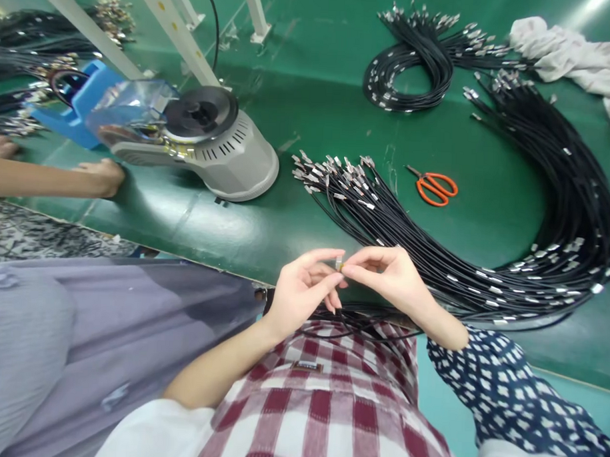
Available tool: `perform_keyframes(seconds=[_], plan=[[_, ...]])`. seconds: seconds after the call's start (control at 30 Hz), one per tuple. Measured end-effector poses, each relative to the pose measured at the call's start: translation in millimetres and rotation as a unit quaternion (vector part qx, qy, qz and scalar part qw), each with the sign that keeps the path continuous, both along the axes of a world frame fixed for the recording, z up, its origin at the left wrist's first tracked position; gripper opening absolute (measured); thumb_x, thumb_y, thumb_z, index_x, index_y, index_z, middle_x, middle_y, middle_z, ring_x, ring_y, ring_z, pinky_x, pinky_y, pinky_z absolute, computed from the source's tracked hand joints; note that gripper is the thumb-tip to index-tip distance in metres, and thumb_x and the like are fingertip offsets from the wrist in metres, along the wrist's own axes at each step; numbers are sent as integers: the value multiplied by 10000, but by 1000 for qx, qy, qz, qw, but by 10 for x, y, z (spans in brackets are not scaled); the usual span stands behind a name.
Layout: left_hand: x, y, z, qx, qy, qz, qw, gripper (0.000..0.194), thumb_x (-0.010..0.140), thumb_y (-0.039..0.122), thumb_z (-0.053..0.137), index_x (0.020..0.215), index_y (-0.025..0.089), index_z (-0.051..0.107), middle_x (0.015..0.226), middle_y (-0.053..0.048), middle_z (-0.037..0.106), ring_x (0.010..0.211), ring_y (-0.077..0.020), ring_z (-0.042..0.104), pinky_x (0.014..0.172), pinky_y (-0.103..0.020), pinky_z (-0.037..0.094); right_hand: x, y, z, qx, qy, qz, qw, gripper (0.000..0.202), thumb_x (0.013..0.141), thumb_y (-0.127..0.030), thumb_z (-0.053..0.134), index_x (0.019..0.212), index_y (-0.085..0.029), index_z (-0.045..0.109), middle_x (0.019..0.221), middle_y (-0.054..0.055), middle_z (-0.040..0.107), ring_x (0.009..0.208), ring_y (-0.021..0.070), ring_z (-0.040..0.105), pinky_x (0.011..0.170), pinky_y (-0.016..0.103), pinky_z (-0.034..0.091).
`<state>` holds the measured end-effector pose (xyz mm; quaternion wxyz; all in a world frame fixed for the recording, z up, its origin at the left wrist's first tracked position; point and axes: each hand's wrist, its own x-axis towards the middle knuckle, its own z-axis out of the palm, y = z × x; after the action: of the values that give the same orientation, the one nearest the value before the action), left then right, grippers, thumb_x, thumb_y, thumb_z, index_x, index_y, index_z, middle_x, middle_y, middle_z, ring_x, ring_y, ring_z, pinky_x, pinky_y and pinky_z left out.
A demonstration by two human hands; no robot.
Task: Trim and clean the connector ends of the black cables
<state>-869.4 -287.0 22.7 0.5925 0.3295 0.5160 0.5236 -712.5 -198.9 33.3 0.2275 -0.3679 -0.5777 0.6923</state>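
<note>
At the table's front edge, my left hand [307,290] pinches the end of a black cable, with its small silvery connector [339,262] standing between thumb and forefinger. My right hand [389,277] meets it from the right, thumb and forefinger closed at a small yellowish piece by the connector; what that piece is cannot be made out. Loose black cables [354,327] hang below both hands over the checked apron. Just beyond my hands lies a long bundle of black cables [434,260] with silvery ends, curving away to the right.
Orange-handled scissors [436,188] lie behind the bundle. A round grey tape dispenser [237,153] stands to the left, near a blue tape holder [92,101] and a co-worker's hand [104,177]. Farther back are a coiled cable bundle [410,72] and a white cloth [566,54].
</note>
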Motion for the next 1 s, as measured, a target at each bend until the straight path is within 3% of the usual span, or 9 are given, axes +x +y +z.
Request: perform_keyframes(seconds=[0.63, 1.0], plan=[[-31, -16, 66, -42, 17, -13, 999, 424, 800, 316, 746, 1172, 142, 643, 709, -26, 703, 475, -137, 655, 439, -231, 556, -39, -15, 24, 44, -40, 11, 998, 262, 749, -430, 767, 709, -176, 720, 674, 35, 729, 620, 171, 665, 607, 283, 541], [-41, 82, -33, -25, -35, -11, 999, 300, 856, 333, 681, 1089, 144, 663, 634, 4, 660, 383, -118, 596, 325, -197, 458, -74, -64, -82, -44, 53, 10, 998, 289, 782, -438, 749, 763, -156, 686, 688, 25, 671, 646, 147, 634, 660, 290, 527]])
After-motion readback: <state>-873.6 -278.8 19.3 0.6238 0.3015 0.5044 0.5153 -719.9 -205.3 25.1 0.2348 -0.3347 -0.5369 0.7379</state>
